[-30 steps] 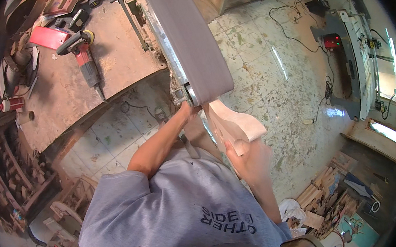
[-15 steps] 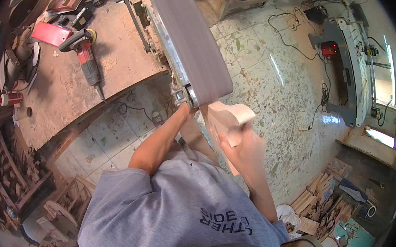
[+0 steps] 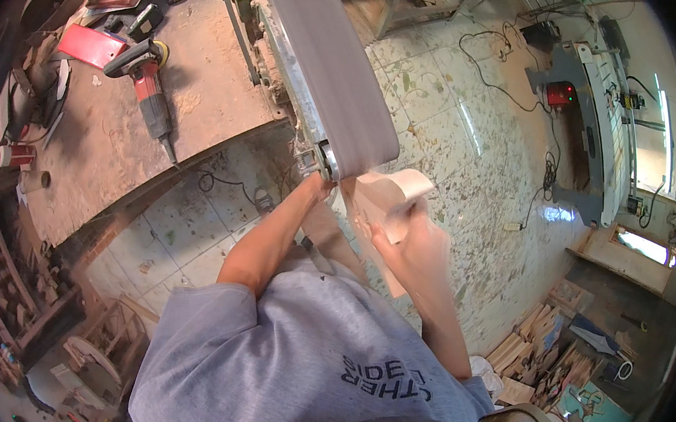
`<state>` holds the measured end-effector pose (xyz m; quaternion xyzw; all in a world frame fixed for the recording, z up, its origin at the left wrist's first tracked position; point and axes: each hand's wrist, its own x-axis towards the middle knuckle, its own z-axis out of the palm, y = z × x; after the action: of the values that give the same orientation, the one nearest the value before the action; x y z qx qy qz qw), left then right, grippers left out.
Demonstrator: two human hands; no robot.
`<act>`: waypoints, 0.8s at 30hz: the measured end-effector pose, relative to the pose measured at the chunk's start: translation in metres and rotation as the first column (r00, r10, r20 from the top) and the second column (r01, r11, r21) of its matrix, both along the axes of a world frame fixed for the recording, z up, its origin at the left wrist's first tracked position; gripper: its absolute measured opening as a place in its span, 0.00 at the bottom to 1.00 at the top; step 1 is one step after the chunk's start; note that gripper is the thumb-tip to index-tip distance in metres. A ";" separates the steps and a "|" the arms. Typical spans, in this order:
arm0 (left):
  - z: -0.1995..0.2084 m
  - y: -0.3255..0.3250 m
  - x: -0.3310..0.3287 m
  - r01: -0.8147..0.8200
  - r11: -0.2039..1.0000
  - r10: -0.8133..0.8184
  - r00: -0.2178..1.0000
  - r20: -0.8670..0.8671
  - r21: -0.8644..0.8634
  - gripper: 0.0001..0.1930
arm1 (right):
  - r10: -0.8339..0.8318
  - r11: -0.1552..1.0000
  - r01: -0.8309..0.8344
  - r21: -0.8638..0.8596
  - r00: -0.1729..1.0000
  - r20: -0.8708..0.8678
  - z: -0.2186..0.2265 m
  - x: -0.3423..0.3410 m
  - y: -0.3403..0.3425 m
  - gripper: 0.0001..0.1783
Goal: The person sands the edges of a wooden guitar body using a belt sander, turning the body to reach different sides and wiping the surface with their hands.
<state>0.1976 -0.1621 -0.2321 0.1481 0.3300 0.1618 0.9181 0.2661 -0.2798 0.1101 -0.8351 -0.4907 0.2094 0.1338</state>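
Observation:
A pale, curved wooden piece (image 3: 397,186) sits against the rounded near end of a belt sander (image 3: 340,71), which has a wide grey-brown belt. Wrapped round the wood from its right side is my right hand (image 3: 416,240), slightly blurred, with its thumb along the inner curve. My left hand (image 3: 320,186) reaches up under the sander's end roller, beside the wood's left edge. Its fingers are hidden behind the machine and the wood, so their grip does not show. The lower part of the wood slants down toward my body.
On the dusty workbench (image 3: 217,104) at left lie a red and black angle grinder (image 3: 148,96), a red box-like piece (image 3: 92,45) and a red bottle (image 3: 12,155). Wood offcuts (image 3: 543,336) are piled at lower right. A grey machine frame (image 3: 584,138) and cables stand at right.
The wooden piece has tilted slightly at the belt's end, with my right hand turning along with it. My left hand stays by the roller. The whole view has shifted a little.

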 end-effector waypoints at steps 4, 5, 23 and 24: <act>-0.002 0.003 -0.006 -0.077 0.996 0.079 0.994 -0.073 0.035 0.38 | 0.000 0.999 0.001 -0.037 1.000 0.023 -0.034 0.000 0.000 0.36; -0.001 0.002 -0.010 -0.100 0.994 0.103 0.990 -0.096 0.038 0.38 | -0.012 0.998 0.013 -0.059 1.000 0.016 -0.041 0.000 -0.004 0.37; 0.061 -0.028 -0.015 -0.015 0.996 0.003 0.990 -0.143 -0.083 0.25 | -0.188 0.980 0.190 -0.059 0.981 0.041 0.034 -0.021 -0.059 0.30; 0.069 -0.027 -0.015 -0.016 0.998 0.006 0.990 -0.142 -0.067 0.25 | -0.181 0.982 0.183 -0.049 0.982 0.046 0.034 -0.020 -0.057 0.33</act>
<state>0.1822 -0.1888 -0.1630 0.1263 0.4005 0.1446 0.8960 0.2460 -0.3365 0.1445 -0.8839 -0.4092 0.1917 0.1202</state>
